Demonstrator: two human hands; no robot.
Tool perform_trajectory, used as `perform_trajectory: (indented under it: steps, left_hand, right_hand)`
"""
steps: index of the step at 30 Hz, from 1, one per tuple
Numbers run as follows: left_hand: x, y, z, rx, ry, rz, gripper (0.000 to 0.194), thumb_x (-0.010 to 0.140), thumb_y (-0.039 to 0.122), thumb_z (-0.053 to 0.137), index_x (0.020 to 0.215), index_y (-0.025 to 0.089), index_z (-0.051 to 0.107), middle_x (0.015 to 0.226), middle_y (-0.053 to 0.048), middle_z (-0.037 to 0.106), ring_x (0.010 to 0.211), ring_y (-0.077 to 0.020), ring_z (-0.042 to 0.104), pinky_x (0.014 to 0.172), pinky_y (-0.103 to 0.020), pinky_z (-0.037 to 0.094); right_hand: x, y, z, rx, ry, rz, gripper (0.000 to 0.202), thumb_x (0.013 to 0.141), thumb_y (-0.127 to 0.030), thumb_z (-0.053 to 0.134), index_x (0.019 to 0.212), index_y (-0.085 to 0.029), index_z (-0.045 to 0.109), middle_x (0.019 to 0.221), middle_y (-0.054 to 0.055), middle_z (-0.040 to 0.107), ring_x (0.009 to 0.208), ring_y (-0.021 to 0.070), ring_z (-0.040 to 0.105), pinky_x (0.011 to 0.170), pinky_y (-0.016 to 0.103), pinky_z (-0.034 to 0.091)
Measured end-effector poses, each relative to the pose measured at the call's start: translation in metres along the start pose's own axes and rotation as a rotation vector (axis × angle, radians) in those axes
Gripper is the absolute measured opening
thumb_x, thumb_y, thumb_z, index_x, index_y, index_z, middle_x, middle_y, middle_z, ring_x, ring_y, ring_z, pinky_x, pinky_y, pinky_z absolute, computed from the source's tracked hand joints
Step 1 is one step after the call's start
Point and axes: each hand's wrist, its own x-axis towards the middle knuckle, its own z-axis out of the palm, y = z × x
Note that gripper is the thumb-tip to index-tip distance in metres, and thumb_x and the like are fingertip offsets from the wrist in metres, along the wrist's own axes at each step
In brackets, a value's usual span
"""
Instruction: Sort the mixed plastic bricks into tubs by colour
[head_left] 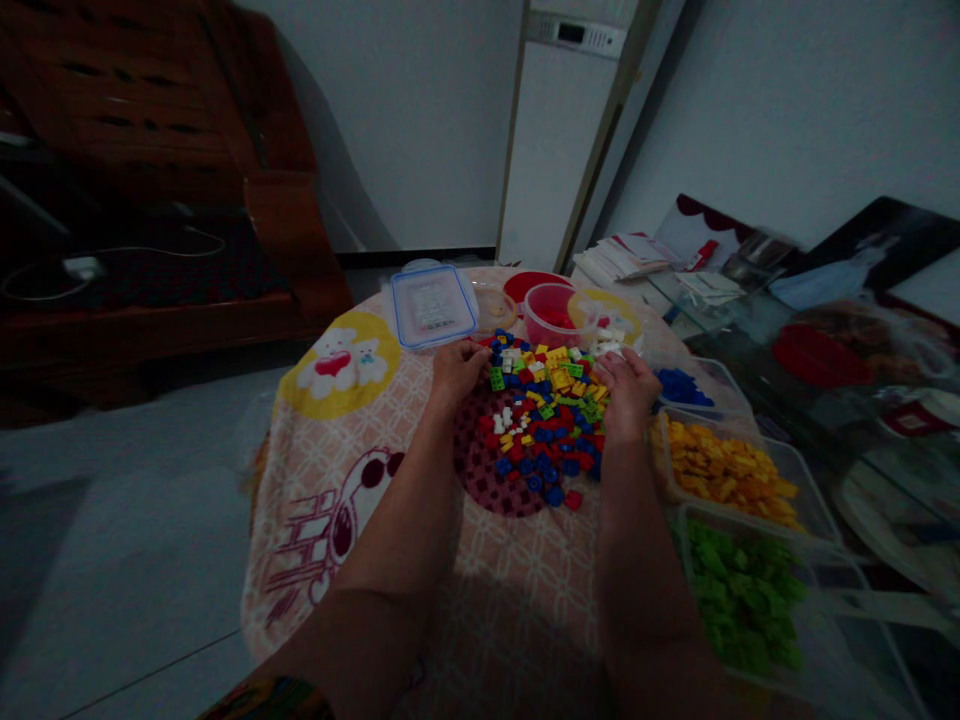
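A loose pile of small toy bricks (551,400) in red, blue, yellow, green and white lies on the patterned tablecloth (517,590). At the pile's upper left edge is my left hand (459,372), its fingers curled together; whatever they may hold is too small to make out. My right hand (626,385) is at the pile's upper right, fingers bent toward a few white bricks, and its grip is hidden. Clear boxes beside my right forearm hold blue bricks (681,387), yellow bricks (727,472) and green bricks (742,595).
Behind the pile are a blue-edged clear lid (433,306), a pink round tub (553,312) and a red round lid (534,286). A glass table (806,420) with papers and bags adjoins at the right. A wooden bench (150,200) stands at the left.
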Motion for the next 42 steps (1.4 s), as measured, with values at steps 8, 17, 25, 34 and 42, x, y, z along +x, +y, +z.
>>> perform_trajectory:
  steps: [8,17,25,34,42]
  left_hand:
    - [-0.003,0.003,-0.001,0.010,-0.007,0.010,0.013,0.082,0.023,0.065,0.071,0.016,0.067,0.060,0.001,0.067,0.051,-0.0116,0.061,0.051,-0.020,0.048]
    - [-0.002,0.003,-0.001,0.012,-0.013,0.001,0.013,0.082,0.023,0.064,0.072,0.017,0.066,0.062,0.001,0.068,0.051,-0.0115,0.060,0.052,-0.021,0.048]
    - [-0.002,0.003,-0.001,0.004,-0.014,0.007,0.013,0.082,0.023,0.065,0.071,0.017,0.066,0.061,0.001,0.068,0.051,-0.0117,0.060,0.053,-0.021,0.048]
    - [-0.001,0.002,0.000,0.016,-0.011,0.011,0.014,0.083,0.024,0.065,0.071,0.016,0.067,0.062,0.001,0.069,0.051,-0.0117,0.061,0.054,-0.022,0.049]
    - [-0.001,0.002,0.000,0.012,-0.003,0.005,0.012,0.082,0.023,0.066,0.072,0.016,0.068,0.063,0.000,0.070,0.051,-0.0120,0.062,0.052,-0.021,0.049]
  right_hand:
    - [-0.023,-0.014,0.010,-0.254,-0.313,0.098,0.021,0.075,-0.032,0.069,0.087,-0.015,0.069,0.063,-0.001,0.069,0.049,0.0117,0.063,0.046,0.020,0.052]
    - [-0.066,-0.018,0.037,-1.089,-0.967,-0.216,0.019,0.089,-0.019,0.061,0.087,-0.018,0.080,0.078,0.003,0.078,0.077,0.0161,0.073,0.074,0.023,0.053]
    - [-0.081,-0.023,0.046,-1.635,-0.931,-0.411,0.030,0.097,-0.015,0.052,0.105,-0.018,0.081,0.109,0.015,0.079,0.111,0.0268,0.072,0.091,0.032,0.052]
    - [-0.089,-0.015,0.052,-1.693,-0.909,-0.447,0.036,0.103,-0.042,0.057,0.110,-0.015,0.079,0.111,0.020,0.078,0.111,0.0289,0.074,0.089,0.034,0.054]
    - [-0.085,-0.017,0.050,-1.548,-0.887,-0.396,0.024,0.095,-0.029,0.060,0.098,-0.017,0.081,0.106,0.016,0.080,0.107,0.0266,0.074,0.088,0.032,0.054]
